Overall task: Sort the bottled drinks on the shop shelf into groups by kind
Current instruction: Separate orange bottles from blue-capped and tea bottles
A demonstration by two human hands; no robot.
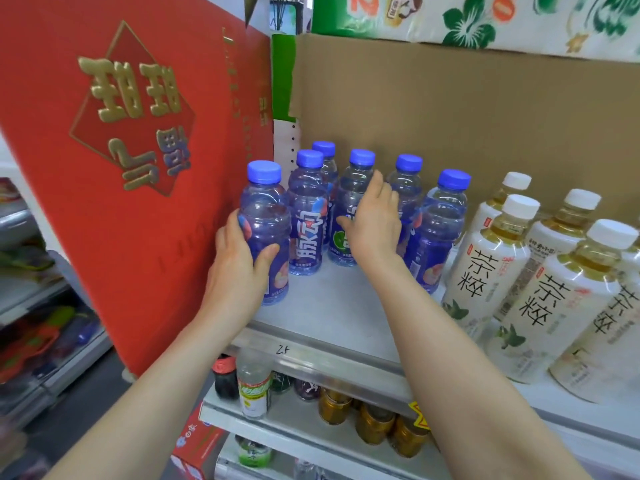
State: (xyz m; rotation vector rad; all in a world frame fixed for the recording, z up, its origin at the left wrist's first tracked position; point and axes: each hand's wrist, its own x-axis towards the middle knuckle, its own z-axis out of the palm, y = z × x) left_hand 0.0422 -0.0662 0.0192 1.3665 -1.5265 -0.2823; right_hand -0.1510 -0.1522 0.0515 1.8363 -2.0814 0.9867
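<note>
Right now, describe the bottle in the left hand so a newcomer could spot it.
Find the big red box on the left of the shelf. The blue-capped bottles stand just right of it. The held bottle is leftmost and frontmost, the only one the left hand grips.

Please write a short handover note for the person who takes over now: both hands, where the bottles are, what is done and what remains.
Left grip: holds the front-left blue-capped bottle by its body, at the front of the shelf.
Right grip: open, fingers straight, reaching to the green-label bottle in the middle; contact unclear.
Done: the blue-capped bottles stand grouped on the left, the white-capped tea bottles on the right.
Left: release the held bottle in its place; the green-label bottle probably needs separating from the other labels.
</note>
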